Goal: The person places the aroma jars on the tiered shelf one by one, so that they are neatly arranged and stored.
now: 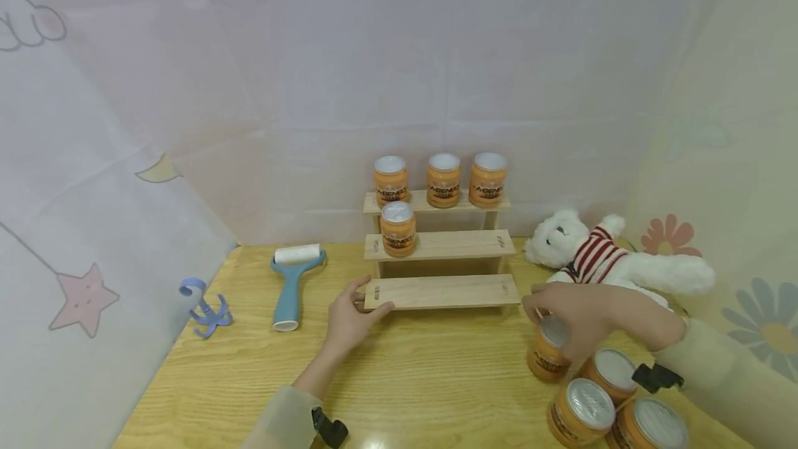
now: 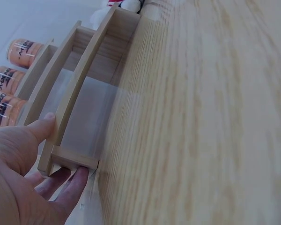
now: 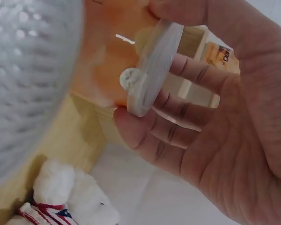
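Note:
A three-tier wooden display rack (image 1: 442,292) stands against the back cloth. My left hand (image 1: 352,316) grips the left end of its lowest tier; in the left wrist view the thumb lies on the board and the fingers curl at the end support (image 2: 75,157). With my right hand (image 1: 582,317) I hold an orange jar (image 1: 548,360) around its pale lid (image 3: 154,70), at the right of the rack. Three similar jars (image 1: 443,182) stand on the top tier, and one jar (image 1: 398,231) is at the left of the middle tier.
Three more jars (image 1: 582,411) cluster at the front right, beside the held one. A white teddy bear (image 1: 598,255) in a striped top lies behind my right hand. To the left are a blue-handled lint roller (image 1: 289,296) and a purple hook stand (image 1: 208,310).

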{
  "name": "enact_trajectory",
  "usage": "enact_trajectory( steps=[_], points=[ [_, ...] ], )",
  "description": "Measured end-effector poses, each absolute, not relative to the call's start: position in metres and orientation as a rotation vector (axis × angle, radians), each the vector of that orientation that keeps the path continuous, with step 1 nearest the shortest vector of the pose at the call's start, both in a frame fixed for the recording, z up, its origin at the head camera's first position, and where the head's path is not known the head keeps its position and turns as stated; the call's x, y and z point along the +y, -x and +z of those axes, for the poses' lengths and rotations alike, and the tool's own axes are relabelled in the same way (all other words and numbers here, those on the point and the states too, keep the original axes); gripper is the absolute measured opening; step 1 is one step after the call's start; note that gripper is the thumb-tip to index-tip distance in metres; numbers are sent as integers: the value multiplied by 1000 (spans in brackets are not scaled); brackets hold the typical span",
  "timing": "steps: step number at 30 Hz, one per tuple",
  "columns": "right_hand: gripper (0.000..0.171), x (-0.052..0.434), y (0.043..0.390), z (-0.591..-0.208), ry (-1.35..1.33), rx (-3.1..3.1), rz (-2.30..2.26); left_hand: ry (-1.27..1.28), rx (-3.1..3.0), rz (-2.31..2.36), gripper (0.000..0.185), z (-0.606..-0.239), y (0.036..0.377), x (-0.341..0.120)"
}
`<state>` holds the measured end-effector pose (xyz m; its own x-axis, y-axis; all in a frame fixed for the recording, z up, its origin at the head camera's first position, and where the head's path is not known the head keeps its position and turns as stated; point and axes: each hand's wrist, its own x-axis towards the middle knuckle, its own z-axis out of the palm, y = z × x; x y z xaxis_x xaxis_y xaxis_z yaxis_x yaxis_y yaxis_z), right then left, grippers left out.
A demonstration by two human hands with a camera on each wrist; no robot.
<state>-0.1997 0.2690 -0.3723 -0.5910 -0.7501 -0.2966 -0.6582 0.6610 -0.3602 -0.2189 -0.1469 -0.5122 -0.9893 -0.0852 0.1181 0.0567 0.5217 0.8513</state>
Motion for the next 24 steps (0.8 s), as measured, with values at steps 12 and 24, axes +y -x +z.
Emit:
enact_trajectory(
  steps=[12, 24],
  points=[
    [42, 267, 221, -349, 1233, 2520, -331, -35, -2618, -1464, 77, -512, 218, -146],
    [41, 254, 253, -324, 1334, 2599, -388, -35, -2618, -1470, 79, -513, 218, -148]
  ],
)
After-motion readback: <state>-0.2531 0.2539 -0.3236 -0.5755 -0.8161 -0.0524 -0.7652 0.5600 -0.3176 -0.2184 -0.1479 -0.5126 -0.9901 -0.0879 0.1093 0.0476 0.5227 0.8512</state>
